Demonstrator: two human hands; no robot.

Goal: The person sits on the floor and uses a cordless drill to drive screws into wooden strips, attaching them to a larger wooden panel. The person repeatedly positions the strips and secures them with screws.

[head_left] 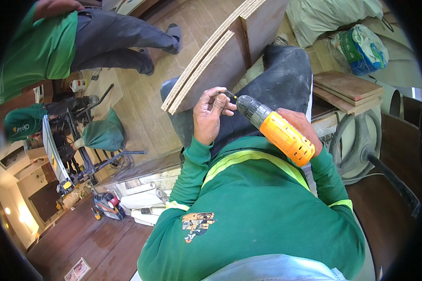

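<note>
Gripping the drill [286, 136], the right hand [301, 122] was closed round its far side, fingers mostly hidden. Drill sat just off centre toward 3 o'clock, nose aimed at 10: moulded yellow-orange plastic body, ribbed dark chuck, thin dark bit [229, 95]. Left hand [208, 113], just off centre toward 11, had thumb and fingers curled by the bit's end; couldn't tell whether they pinched it.

Boards [229, 70] stood at 12: flat panels with smooth, dusty brown faces and coarse, pale, chip-textured edges. Dark trousers [286, 77] at 1 were dust-smeared cloth. Crumpled whitish sack [333, 21] lay between 1 and 2, glossy plastic pack [363, 51] at 2, flat stack of brown panels [349, 86] between 2 and 3. Grey spoked ring [356, 147] was at 3, scuffed; pale rolls [143, 196] at 8.

Markings: green sweatshirt [267, 206] at 5 carried a cartoon print [197, 226] at 6–7 and a lime band. Pack had blue-green printing, too small to make out. Drill had small dark marks, unreadable. Co-worker's green shirt [26, 122] at 9 showed pale lettering with an orange mark.
</note>
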